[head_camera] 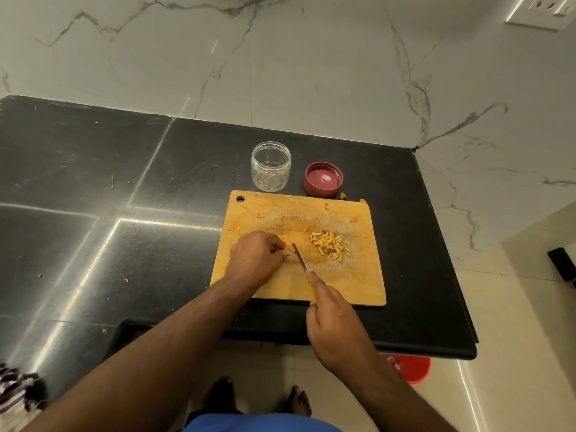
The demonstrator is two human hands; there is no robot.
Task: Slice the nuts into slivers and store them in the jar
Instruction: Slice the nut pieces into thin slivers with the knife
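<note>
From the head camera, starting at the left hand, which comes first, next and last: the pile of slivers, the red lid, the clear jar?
1. Pile of slivers, on the board just right of the left hand.
2. Clear jar, behind the board.
3. Red lid, behind the board, right of the jar.

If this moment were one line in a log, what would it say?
step: slicing | left hand: pinches nut | right hand: holds knife | slivers: piled on board | jar: open, lid beside
</note>
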